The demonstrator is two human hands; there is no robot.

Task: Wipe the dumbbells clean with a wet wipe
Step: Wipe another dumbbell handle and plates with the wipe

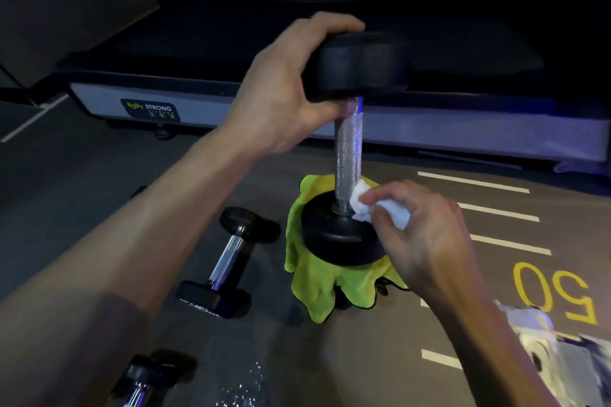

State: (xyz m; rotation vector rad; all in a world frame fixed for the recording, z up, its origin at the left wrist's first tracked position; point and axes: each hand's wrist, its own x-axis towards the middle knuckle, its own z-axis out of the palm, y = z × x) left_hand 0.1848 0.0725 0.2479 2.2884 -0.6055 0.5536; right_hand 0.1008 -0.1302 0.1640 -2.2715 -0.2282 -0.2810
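A black round-headed dumbbell with a knurled silver metal handle (347, 149) is being held upright on its lower head, which is resting on a lime-green microfibre cloth (317, 287) draped over something dark on the grey gym floor (82, 182). Behind it, a long treadmill with a black belt and a grey side rail (297, 116) is lying across the view, and white dashes and a yellow number are painted on the floor to the right. The dumbbell's upper head is being gripped by the left hand (281, 92), with the fingers curled over the top and the thumb tucked beneath, against the handle. A smaller black hexagonal-headed dumbbell with a chrome handle (228, 261) is lying on its side on the floor, just left of the cloth. Another chrome-handled dumbbell (148, 380) is being cut off by the lower edge, near a crumpled clear plastic wrapper (244, 387). A bunched white wet wipe (367, 205) is being pinched by the right hand (426, 241) and pressed against the base of the handle, where it meets the lower head.
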